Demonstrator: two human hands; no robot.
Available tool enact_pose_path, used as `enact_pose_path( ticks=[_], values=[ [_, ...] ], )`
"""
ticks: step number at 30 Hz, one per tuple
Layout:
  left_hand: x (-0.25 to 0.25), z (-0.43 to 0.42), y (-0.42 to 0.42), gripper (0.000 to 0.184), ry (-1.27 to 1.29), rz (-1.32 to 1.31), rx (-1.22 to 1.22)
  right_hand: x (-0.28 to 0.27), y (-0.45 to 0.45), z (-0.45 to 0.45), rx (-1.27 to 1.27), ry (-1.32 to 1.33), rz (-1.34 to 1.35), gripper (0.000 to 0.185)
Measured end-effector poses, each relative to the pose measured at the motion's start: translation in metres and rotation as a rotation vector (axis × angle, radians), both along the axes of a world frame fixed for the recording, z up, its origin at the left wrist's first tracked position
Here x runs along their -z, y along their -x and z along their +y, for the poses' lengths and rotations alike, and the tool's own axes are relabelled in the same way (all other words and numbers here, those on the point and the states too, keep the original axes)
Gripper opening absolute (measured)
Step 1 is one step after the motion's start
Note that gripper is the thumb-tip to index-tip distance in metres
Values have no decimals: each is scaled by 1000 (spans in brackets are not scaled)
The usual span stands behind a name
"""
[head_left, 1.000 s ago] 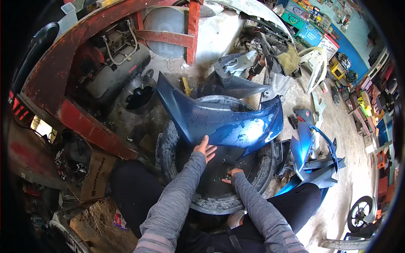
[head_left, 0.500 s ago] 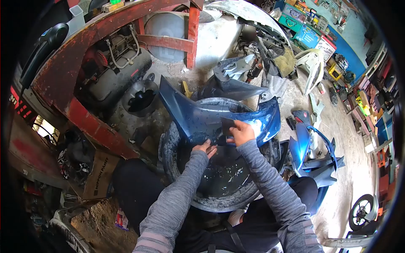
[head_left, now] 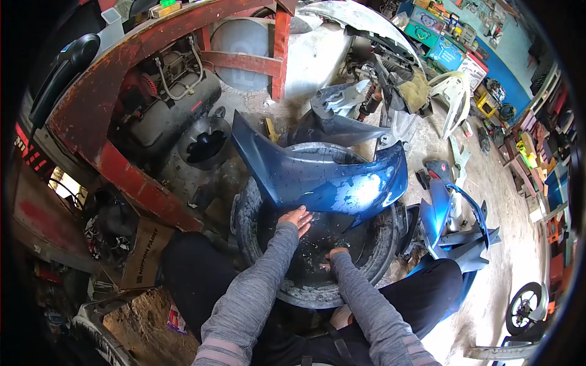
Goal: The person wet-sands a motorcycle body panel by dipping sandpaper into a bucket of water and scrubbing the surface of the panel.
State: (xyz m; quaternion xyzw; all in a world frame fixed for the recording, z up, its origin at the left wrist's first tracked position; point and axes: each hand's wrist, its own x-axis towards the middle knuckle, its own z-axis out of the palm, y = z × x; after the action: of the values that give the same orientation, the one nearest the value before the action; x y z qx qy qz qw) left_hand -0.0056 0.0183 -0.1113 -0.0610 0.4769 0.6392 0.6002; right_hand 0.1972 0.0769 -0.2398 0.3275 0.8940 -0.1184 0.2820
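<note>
Your right hand (head_left: 338,251) is dropping from the blue panel (head_left: 293,177) into the tub (head_left: 314,299), grip hidden; your open left hand (head_left: 296,219) is resting beside the panel, still looking patchy.

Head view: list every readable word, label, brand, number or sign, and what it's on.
"NIPPON PAINT": brown cardboard box.
Faint, not reliably readable: large marks on the pale grey round disc.
Too small: white lettering on the light-blue panel.
Too unclear: white characters on the black-and-red striped surface at far left.
Too blurred: print on the small purple-and-red wrapper.
</note>
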Motion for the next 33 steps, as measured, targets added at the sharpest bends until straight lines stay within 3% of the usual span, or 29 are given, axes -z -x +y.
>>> enact_pose_path(
  ticks=[2, 5, 7, 9, 11, 13, 14, 19, 23, 25, 27, 29, 32, 33],
  values=[
    [-2, -1, -1, 35, -3, 12, 1, -15, 3, -1, 68, 52, -149, 54],
    [-11, 3, -4, 43, 38, 48, -23, -96, 8, -8, 455, 319, 285, 61],
    [-20, 4, -3, 46, 34, 76, 17, -140, 17, 1, 448, 508, 870, 36],
    [-17, 9, -5, 49, 28, 104, 66, -176, 27, 26, 41, -74, 783, 27],
    [-2, 22, -9, 54, 104, 124, 55, -242, 57, 28, 1213, 987, 1252, 28],
    [-23, 23, -16, 56, 122, 100, 71, -280, 66, 28, 1008, 822, 1304, 35],
    [-29, 25, -19, 58, 143, 77, 81, -293, 68, 30, 1030, 806, 1246, 33],
    [-24, 38, -28, 57, 151, 62, -58, -283, 51, 37, 917, 719, 1261, 32],
    [-8, 29, -31, 58, -31, 25, -199, -216, 23, 38, 918, 613, 1085, 31],
    [-2, 23, -28, 54, -94, 23, -190, -187, 13, 27, 720, 478, 969, 30],
    [-1, 17, -26, 51, -150, 20, -167, -162, 18, 11, 1022, 564, 784, 30],
    [-7, 14, -22, 42, -186, -14, -88, -117, 15, 5, 1060, 726, 663, 28],
    [-4, 11, -17, 38, -231, -12, 18, -76, 11, -10, 1185, 699, 681, 31],
    [-3, 8, -15, 38, -227, -12, 17, -72, 4, -7, 420, 369, 384, 27]
  ],
)
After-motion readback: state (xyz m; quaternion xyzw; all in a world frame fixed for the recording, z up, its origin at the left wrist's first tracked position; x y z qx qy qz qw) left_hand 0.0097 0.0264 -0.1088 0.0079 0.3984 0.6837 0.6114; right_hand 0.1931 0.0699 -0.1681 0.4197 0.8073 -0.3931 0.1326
